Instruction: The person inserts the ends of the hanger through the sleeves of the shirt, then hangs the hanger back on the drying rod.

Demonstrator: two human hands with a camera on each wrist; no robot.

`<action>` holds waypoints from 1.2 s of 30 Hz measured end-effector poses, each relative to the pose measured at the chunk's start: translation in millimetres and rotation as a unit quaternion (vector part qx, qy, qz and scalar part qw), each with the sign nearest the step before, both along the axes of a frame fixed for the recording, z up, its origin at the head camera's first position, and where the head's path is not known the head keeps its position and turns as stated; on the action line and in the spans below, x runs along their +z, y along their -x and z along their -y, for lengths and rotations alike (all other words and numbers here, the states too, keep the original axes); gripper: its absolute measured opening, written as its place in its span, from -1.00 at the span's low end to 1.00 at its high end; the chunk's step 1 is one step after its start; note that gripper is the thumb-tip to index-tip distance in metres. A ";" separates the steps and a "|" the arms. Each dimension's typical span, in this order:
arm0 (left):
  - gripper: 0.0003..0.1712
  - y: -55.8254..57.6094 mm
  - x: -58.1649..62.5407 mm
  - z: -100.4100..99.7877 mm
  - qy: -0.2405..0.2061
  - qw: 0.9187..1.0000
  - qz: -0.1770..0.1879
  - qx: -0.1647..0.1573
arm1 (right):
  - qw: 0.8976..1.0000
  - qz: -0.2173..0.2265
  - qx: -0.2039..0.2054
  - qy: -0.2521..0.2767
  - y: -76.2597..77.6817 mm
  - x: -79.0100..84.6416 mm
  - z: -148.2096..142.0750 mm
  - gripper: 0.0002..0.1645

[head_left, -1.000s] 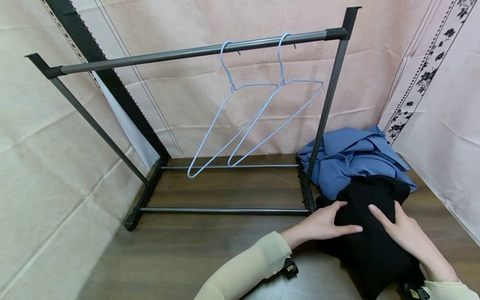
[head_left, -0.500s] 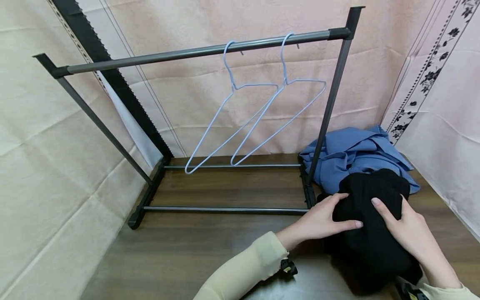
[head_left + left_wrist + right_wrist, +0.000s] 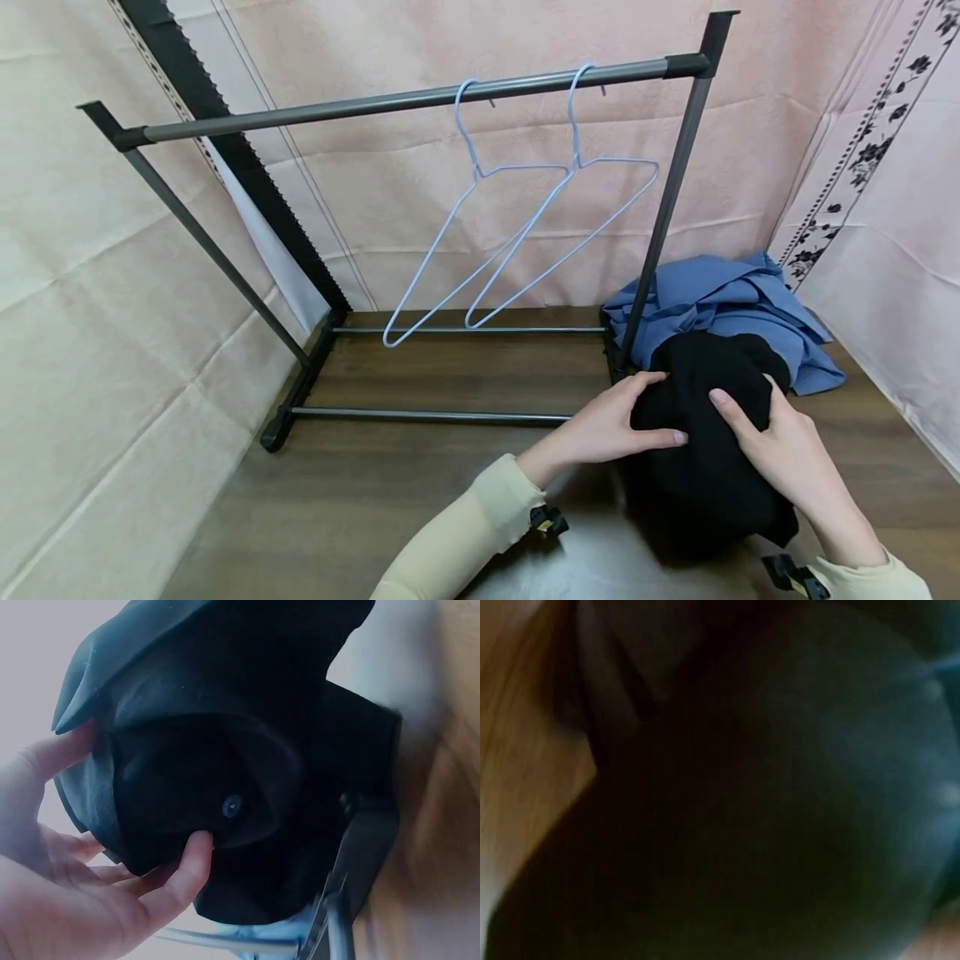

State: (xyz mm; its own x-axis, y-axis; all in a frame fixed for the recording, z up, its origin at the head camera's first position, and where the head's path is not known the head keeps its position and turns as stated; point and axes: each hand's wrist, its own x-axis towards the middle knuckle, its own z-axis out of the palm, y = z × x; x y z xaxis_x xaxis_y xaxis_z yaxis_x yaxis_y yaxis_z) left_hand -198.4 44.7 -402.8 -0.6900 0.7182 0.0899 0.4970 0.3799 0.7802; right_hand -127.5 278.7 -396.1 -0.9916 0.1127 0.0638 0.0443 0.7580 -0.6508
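Observation:
A bunched black garment [image 3: 697,450] is held between my two hands at the front right of the rack. The left hand [image 3: 596,429] grips its left side, thumb on the near face and fingers reaching behind. From the right, my right hand [image 3: 787,450] grips the cloth, with its thumb across the front. A round button [image 3: 232,806] shows on the dark cloth in the left wrist view, close to a fingertip. The right wrist view is dark and blurred, mostly filled by the black cloth [image 3: 742,825]. What kind of garment it is cannot be told.
A dark metal clothes rack [image 3: 405,102] stands at the back, its right foot partly behind the left hand and garment. Two light blue hangers [image 3: 431,250] [image 3: 615,218] hang on its bar. A crumpled blue garment [image 3: 727,292] lies beside the right post on the wooden surface [image 3: 360,492].
The black garment, with both hands on it, has shifted left. Its lower end, spread toward the front a second ago, is now gathered up into a rounder bundle. The head view has swung slightly left.

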 end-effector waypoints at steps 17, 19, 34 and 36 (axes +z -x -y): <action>-0.08 6.3 0.5 77.0 -0.004 0.998 -0.004 0.056 | 0.995 -0.042 0.084 0.036 20.2 -2.6 67.4 -0.07; -0.07 6.9 -0.4 86.7 -0.004 0.998 0.001 0.061 | 0.993 -0.051 0.098 0.041 21.4 -5.1 75.6 -0.09; -0.16 19.4 5.9 145.4 -0.017 0.998 -0.002 0.064 | 0.971 -0.095 0.201 0.084 24.2 -20.7 128.2 -0.14; -0.17 18.9 7.6 151.9 -0.016 0.998 -0.006 0.068 | 0.969 -0.094 0.210 0.091 24.6 -21.7 134.2 -0.12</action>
